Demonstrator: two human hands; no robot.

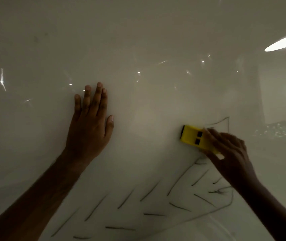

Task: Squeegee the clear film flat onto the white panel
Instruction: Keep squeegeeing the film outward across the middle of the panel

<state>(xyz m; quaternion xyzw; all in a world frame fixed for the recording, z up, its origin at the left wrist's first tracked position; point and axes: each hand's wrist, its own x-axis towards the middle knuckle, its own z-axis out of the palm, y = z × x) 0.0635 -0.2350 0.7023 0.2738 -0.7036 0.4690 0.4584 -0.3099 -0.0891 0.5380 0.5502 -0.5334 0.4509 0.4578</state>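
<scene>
**Yellow squeegee working across film on glossy white panel**

A person's right hand (229, 150) is gripping a yellow squeegee (197, 139), fingers closed over its rear end, and is pressing it against the clear film (156, 197) covering the white panel (138, 40). The blocky plastic tool is lying with its long axis running from lower right to upper left, its dark working edge pointing left, toward the middle of the panel. Two small black squares are showing on its top face. The left hand (90, 129) is lying flat on the surface well apart from the tool, fingers spread and pointing up, holding nothing. Thin dark creases are fanning out below both hands, while the smooth, shiny surface above is reflecting scattered lights.
</scene>
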